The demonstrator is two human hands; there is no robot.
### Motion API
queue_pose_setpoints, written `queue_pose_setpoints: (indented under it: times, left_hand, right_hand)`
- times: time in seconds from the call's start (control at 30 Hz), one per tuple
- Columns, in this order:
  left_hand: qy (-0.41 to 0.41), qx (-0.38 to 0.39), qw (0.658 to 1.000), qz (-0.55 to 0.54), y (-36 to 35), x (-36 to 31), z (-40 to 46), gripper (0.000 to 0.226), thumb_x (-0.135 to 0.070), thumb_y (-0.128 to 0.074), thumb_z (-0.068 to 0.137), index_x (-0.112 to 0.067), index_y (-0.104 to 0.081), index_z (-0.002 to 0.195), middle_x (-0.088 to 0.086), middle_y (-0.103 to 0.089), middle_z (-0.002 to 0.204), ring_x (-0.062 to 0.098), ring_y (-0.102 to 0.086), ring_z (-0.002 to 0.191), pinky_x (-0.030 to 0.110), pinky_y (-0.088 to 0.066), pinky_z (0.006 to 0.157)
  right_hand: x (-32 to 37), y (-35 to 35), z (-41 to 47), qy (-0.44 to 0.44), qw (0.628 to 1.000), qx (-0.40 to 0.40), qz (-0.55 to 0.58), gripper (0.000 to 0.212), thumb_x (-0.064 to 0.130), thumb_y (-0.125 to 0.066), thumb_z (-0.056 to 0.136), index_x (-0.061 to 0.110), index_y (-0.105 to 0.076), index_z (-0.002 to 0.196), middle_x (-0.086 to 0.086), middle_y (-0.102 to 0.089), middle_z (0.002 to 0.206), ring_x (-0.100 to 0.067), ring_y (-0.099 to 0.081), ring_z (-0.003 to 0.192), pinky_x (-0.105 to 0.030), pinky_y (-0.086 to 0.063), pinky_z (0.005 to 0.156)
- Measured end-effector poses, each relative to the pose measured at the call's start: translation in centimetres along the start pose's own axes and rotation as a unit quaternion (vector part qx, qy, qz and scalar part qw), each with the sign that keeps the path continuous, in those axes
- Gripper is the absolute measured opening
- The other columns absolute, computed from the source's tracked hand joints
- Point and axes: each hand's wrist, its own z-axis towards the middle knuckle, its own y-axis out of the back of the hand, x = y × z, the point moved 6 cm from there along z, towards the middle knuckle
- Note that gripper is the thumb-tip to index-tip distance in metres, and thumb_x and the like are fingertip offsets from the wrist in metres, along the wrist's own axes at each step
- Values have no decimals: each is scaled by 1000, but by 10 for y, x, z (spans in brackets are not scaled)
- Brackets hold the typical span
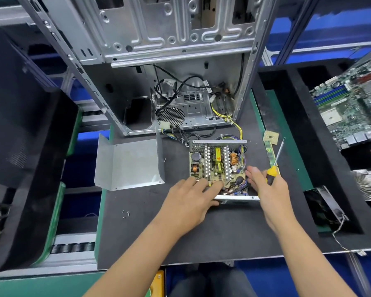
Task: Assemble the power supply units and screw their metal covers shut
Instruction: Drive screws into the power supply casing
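From the head camera I look down on a dark desk (201, 232) where an opened power supply (217, 168) sits with its circuit board, coils and white heat sinks exposed, just in front of a bare computer case (159, 61) that stands upright behind it. Yellow and black wires (236, 125) run from the supply back into the case.

The left hand (189, 200) lies over the near left corner of the supply, its fingers straight and pressing on the board, so that grip is released. The right hand (266, 185) rests against the supply's right side; its fingers reach forward while the thumb pins a screwdriver (274, 166) with a yellow and black handle, shaft pointing up and away, so that grip grasps the tool.

The metal cover (129, 163) lies off the unit, to its left on the desk, inner face up. Loose screws (126, 213) lie near the desk's left edge, apart from both hands. A small chip (270, 137) rests beside the screwdriver's shaft. To the right, a green circuit board (351, 103) sits in a black foam tray (298, 125).
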Motion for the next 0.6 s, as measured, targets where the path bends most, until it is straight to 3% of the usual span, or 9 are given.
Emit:
queue_pose_setpoints:
  times: [0.1, 0.17, 0.23, 0.3, 0.37, 0.4, 0.47, 0.53, 0.6]
  left_hand:
    - [10, 23, 1000, -6, -1, 5, 6, 44, -46, -53, 95, -20, -64, 129, 1, -65, 90, 25, -61, 76, 38, -54, 64]
    - [8, 14, 998, -67, 5, 10, 9, 58, -55, -49, 92, -15, -64, 131, 3, -69, 99, 28, -64, 83, 39, -54, 72]
    - [37, -76, 986, -147, 26, 32, 13, 47, -46, -50, 97, -9, -70, 117, 6, -69, 95, 29, -62, 82, 39, -51, 74]
    - [109, -115, 982, -102, 38, 70, 23, 26, -26, -56, 97, -7, -72, 96, 9, -67, 87, 32, -58, 79, 42, -49, 74]
    - [158, 47, 984, 73, 27, 103, 41, 14, -20, -61, 95, -12, -73, 94, 9, -67, 91, 33, -56, 89, 41, -46, 78]
    - [164, 159, 960, 160, 16, 110, 48, 14, -20, -59, 95, -16, -72, 99, 5, -67, 99, 33, -53, 100, 39, -41, 84]
    - [151, 286, 911, 256, 0, 114, 57, 22, -21, -54, 95, -21, -71, 108, 0, -65, 110, 33, -40, 118, 40, -32, 91]
    - [138, 319, 891, 292, -12, 110, 68, 23, -23, -53, 95, -24, -70, 110, -4, -66, 111, 31, -35, 123, 42, -28, 94]
    - [136, 324, 887, 300, -21, 106, 75, 22, -23, -53, 96, -28, -69, 111, -7, -68, 111, 30, -37, 122, 43, -29, 98]
  right_hand:
    - [10, -6, 9, 12, 1000, 10, 10, 36, 29, -64, 95, -6, -57, 100, -7, -75, 107, -10, -71, 101, -37, -50, 100]
    - [13, -6, 15, 16, 1000, 22, 14, 30, 27, -62, 97, -3, -59, 98, -3, -76, 103, -13, -71, 103, -33, -53, 97]
    - [11, 0, 17, 20, 999, 26, 24, 30, 26, -59, 99, -3, -58, 103, 0, -76, 104, -16, -71, 106, -35, -54, 98]
    - [6, 6, 16, 24, 999, 20, 27, 26, 27, -58, 100, 1, -58, 105, 0, -76, 108, -16, -70, 108, -40, -50, 102]
    - [2, 8, 13, 28, 999, 19, 28, 16, 27, -57, 100, 13, -64, 102, 2, -75, 111, -15, -69, 110, -42, -47, 106]
    - [1, 7, 11, 32, 999, 19, 33, 12, 27, -58, 100, 20, -67, 98, 3, -75, 111, -15, -69, 110, -43, -46, 106]
    - [3, 5, 8, 41, 998, 18, 40, 17, 29, -59, 99, 33, -71, 87, 3, -75, 111, -15, -68, 110, -44, -46, 106]
    - [5, 4, 6, 41, 998, 25, 31, 12, 39, -62, 94, 35, -73, 91, 5, -74, 112, -13, -67, 111, -44, -44, 107]
    - [2, 5, 6, 42, 999, 29, 16, 23, 45, -63, 90, 27, -72, 102, 6, -74, 113, -11, -67, 112, -45, -43, 108]
